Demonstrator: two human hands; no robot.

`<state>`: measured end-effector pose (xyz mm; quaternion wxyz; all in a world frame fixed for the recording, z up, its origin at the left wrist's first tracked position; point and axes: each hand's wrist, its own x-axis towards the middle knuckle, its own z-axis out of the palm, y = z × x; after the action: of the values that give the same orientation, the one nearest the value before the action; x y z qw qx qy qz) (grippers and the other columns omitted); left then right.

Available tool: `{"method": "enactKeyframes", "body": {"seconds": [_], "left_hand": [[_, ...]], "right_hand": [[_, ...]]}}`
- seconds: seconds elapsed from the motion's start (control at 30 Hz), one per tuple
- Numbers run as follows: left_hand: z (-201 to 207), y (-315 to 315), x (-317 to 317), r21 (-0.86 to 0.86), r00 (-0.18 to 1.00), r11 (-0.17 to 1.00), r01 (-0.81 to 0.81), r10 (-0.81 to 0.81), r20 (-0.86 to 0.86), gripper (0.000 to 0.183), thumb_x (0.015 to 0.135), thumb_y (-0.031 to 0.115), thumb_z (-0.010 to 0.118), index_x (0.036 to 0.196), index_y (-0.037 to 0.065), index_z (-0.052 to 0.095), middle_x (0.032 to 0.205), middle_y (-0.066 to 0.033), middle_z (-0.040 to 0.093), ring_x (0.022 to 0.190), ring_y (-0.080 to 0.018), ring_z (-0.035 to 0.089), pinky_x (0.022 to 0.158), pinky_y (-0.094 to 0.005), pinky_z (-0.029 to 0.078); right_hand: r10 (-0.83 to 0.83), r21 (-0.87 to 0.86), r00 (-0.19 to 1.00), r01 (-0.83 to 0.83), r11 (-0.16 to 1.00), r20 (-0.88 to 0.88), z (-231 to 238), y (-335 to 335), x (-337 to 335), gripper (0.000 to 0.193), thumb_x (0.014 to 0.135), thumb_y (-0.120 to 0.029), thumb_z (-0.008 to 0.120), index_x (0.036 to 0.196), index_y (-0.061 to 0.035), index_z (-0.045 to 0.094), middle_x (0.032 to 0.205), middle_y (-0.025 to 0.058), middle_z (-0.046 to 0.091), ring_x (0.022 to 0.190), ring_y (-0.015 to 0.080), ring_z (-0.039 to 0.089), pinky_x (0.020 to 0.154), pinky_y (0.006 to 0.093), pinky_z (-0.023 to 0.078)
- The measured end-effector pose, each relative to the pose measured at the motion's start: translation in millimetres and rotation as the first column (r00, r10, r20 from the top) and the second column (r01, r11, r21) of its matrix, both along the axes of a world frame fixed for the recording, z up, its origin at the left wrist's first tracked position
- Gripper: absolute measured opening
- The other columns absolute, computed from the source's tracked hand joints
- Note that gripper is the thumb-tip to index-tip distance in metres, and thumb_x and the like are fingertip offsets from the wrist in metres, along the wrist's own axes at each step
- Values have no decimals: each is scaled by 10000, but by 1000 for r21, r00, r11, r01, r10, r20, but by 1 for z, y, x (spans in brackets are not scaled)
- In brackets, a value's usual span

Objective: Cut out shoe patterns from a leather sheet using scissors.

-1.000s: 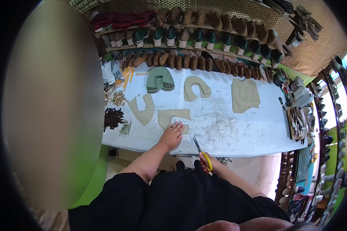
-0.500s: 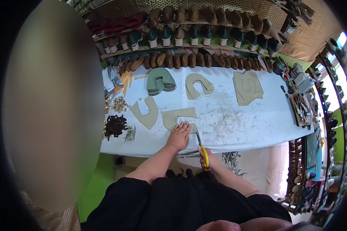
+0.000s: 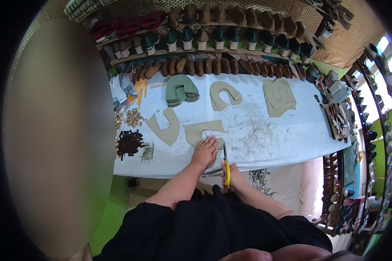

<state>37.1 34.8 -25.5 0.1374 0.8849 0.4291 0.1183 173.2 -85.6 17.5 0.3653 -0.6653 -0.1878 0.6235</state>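
Observation:
My left hand point(image 3: 206, 151) lies flat with its fingers stretched out, pressing a beige U-shaped cut piece point(image 3: 194, 131) onto the white-covered table. In my right hand point(image 3: 233, 175) is a pair of scissors point(image 3: 227, 168) with yellow handles. Its blades point away from me and reach the right end of the piece, beside my left fingertips. Whether the blades are parted cannot be made out. A second beige U-shaped piece point(image 3: 173, 132) rests just to the left.
Farther back lie a green stack of U-shaped pieces point(image 3: 175, 83), a beige U-shaped stack point(image 3: 215, 93) and beige sheets point(image 3: 272, 108). Dark strips point(image 3: 130, 143) and gold-coloured bits point(image 3: 135, 117) sit at left. Shoes point(image 3: 220, 37) fill the back shelves. Scraps point(image 3: 259, 178) litter the floor.
My right hand has turned the scissors more upright, their handles swinging left. My left hand stays pressed on the beige piece. The whole view has shifted slightly.

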Motion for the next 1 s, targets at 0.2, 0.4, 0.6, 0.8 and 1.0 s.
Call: {"method": "enactKeyframes", "body": {"seconds": [0.2,0.4,0.6,0.8,1.0], "left_hand": [[-7,4,-3,-19,996,1000,-19,21,83,452,924,285,545,1355,150,540,1447,-44,487,1339,-230,442,1112,-413,325],[-7,5,-3,-4,996,1000,-11,11,83,451,915,297,562,1339,144,558,1427,-60,508,1320,-249,468,1088,-433,348],[-5,6,-3,-9,994,1000,-20,20,103,466,909,326,567,1333,132,560,1431,-68,503,1323,-252,464,1094,-431,339],[0,4,-1,-27,995,1000,-8,11,98,438,920,333,551,1313,142,580,1432,-73,502,1324,-265,461,1100,-433,332],[-4,5,-2,9,997,1000,9,-10,74,395,930,323,542,1290,171,604,1432,-72,501,1326,-266,458,1098,-428,337]], "right_hand": [[109,-75,992,-104,992,66,3,-12,9,687,867,-617,602,1053,-7,344,736,84,518,465,130,486,391,297,438],[251,-126,966,-241,962,68,7,-33,17,728,870,-637,574,1114,12,352,785,95,538,486,126,498,415,295,478],[202,-102,979,-198,975,23,0,-20,10,690,888,-612,571,1112,7,361,781,81,525,506,128,493,434,304,487],[166,-55,981,-161,985,103,3,-14,5,641,905,-570,580,1091,9,379,764,79,516,515,135,496,439,309,482],[175,-62,978,-169,984,115,9,-10,5,641,897,-554,606,1088,15,381,754,80,523,526,141,507,444,317,492]]}}
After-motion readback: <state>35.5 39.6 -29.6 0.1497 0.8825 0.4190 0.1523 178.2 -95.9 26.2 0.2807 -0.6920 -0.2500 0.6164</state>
